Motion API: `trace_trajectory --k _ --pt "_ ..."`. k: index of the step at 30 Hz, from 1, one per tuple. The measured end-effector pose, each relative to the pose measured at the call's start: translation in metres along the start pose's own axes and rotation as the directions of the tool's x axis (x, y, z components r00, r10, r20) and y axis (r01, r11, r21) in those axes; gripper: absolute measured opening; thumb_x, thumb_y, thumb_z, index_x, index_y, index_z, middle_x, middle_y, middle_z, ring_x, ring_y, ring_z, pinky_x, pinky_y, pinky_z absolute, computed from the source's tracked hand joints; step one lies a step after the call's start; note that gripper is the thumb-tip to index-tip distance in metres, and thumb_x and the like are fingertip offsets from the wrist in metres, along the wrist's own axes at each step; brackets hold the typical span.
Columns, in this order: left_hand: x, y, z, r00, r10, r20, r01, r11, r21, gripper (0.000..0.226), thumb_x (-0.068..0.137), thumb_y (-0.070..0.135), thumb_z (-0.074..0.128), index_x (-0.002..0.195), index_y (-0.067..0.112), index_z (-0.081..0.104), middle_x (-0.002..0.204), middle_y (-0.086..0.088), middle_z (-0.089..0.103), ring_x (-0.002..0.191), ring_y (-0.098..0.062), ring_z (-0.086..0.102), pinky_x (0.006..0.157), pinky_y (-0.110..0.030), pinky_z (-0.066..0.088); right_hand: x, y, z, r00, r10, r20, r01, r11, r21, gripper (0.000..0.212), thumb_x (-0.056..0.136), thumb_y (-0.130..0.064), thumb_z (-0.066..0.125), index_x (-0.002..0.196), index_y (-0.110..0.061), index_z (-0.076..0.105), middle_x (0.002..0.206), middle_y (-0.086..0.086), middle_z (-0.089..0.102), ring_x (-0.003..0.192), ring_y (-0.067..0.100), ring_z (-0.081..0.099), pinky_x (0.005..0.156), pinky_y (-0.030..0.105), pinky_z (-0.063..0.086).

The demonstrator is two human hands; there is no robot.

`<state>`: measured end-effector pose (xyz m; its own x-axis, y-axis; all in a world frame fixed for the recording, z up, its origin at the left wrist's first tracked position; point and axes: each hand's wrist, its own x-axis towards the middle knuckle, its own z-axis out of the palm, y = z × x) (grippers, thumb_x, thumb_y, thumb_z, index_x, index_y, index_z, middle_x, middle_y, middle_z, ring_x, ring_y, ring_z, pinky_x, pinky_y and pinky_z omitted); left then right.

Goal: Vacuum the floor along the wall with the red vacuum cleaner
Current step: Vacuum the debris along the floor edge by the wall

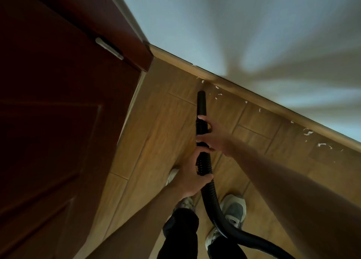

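Note:
A black vacuum hose (pixel 210 202) runs up from the lower right to a smooth black nozzle tube (pixel 201 102). The tube's tip points at the wooden baseboard (pixel 240 87) where the floor meets the pale wall. My right hand (pixel 212 135) grips the ribbed part just behind the tube. Lower on the hose, my left hand (pixel 192 177) is closed around it. White scraps (pixel 218 94) lie scattered on the brown tile floor along the baseboard, some just right of the tip. The red vacuum body is out of view.
A dark red door (pixel 58 121) with a metal hinge (pixel 109 48) fills the left side. The pale wall (pixel 254 33) runs diagonally across the top right. My two feet in grey sneakers (pixel 233 209) stand on the tiles beside the hose.

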<state>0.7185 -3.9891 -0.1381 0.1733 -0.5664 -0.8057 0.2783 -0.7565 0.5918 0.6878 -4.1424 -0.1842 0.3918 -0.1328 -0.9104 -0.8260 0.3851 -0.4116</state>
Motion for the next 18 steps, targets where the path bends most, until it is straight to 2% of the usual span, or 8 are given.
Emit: trace_trajectory --k 5,9,11,15,18 --pt "0.009 0.009 -0.004 1.0 -0.013 -0.013 0.012 0.998 -0.057 0.052 0.085 0.004 0.065 0.122 0.036 0.048 0.106 0.013 0.05 0.104 -0.014 0.054 0.085 -0.043 0.057 0.009 -0.014 -0.004 0.999 -0.037 -0.016 0.037 0.998 -0.042 0.079 0.083 -0.001 0.07 0.147 -0.036 0.039 0.116 0.009 0.057 0.098 0.026 0.067 0.061 0.028 0.056" --pt "0.015 0.015 -0.008 0.999 -0.004 -0.032 0.001 0.996 -0.091 0.054 0.084 0.003 0.066 0.116 0.042 0.048 0.105 0.012 0.05 0.1 -0.016 0.056 0.08 -0.039 0.057 0.012 -0.023 -0.005 0.995 -0.097 -0.012 0.095 0.989 -0.118 0.08 0.081 -0.003 0.069 0.149 -0.032 0.037 0.112 0.009 0.06 0.088 0.019 0.065 0.057 0.024 0.05" --pt "0.017 0.016 -0.01 0.999 -0.001 -0.05 -0.004 0.995 -0.099 0.054 0.083 0.004 0.066 0.113 0.045 0.048 0.106 0.012 0.051 0.103 -0.018 0.057 0.079 -0.039 0.057 0.015 -0.027 -0.006 0.993 -0.116 -0.009 0.114 0.984 -0.137 0.081 0.081 -0.003 0.069 0.15 -0.029 0.036 0.112 0.009 0.06 0.087 0.018 0.065 0.059 0.025 0.053" --pt "0.022 0.018 -0.015 0.997 -0.015 -0.077 0.006 0.993 -0.114 0.056 0.082 0.004 0.067 0.111 0.048 0.048 0.108 0.011 0.052 0.108 -0.027 0.058 0.085 -0.048 0.057 0.023 -0.038 -0.002 0.993 -0.118 0.009 0.117 0.977 -0.178 0.082 0.081 -0.003 0.068 0.151 -0.031 0.035 0.118 0.011 0.059 0.096 0.027 0.066 0.067 0.033 0.057" --pt "0.025 0.02 -0.017 0.995 -0.03 -0.097 0.019 0.993 -0.116 0.056 0.082 0.005 0.069 0.113 0.047 0.048 0.109 0.01 0.051 0.11 -0.033 0.058 0.091 -0.057 0.053 0.029 -0.044 0.001 0.994 -0.112 0.011 0.112 0.973 -0.2 0.084 0.079 -0.002 0.067 0.151 -0.033 0.035 0.12 0.011 0.059 0.088 0.025 0.064 0.064 0.033 0.055"
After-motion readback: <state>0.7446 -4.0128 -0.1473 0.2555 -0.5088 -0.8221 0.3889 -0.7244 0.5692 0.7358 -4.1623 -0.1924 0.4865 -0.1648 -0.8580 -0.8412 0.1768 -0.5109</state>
